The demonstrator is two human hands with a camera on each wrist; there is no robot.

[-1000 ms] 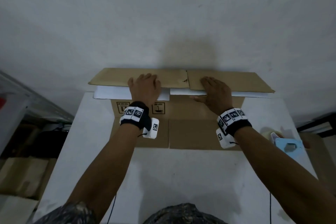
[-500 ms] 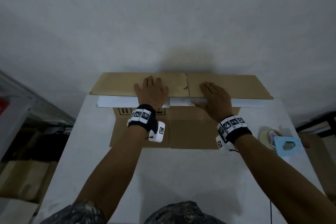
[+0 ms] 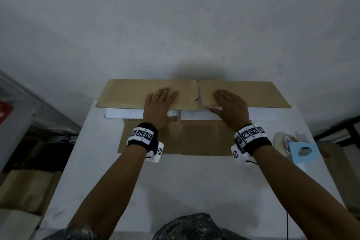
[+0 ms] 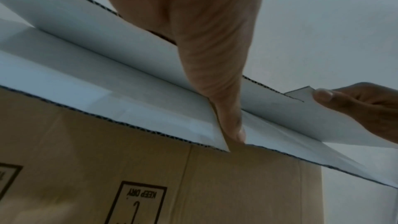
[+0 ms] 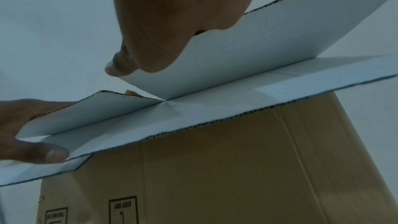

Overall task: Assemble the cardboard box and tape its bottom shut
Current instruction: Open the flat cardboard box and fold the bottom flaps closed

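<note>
A flattened brown cardboard box (image 3: 204, 138) lies on the white table (image 3: 185, 191). Its two far flaps are raised and folded back toward me, brown side up and white side underneath. My left hand (image 3: 159, 103) holds the left flap (image 3: 126, 93), fingers flat on top and thumb (image 4: 224, 108) under the white side, reaching the slit between the flaps. My right hand (image 3: 231, 109) holds the right flap (image 3: 268, 93) the same way, its thumb (image 5: 120, 64) below. A "KEEP DRY" mark (image 4: 140, 198) is printed on the box panel.
A blue tape dispenser (image 3: 303, 151) with a tape roll (image 3: 280, 140) lies on the table's right side, beside my right wrist. A plain wall rises just behind the table. More cardboard (image 3: 25, 187) is stacked on the floor at the left, beside a grey shelf (image 3: 23, 115).
Both far flaps have swung up and further over toward me, showing more of their brown face. My hands have stayed on the flaps and moved with them.
</note>
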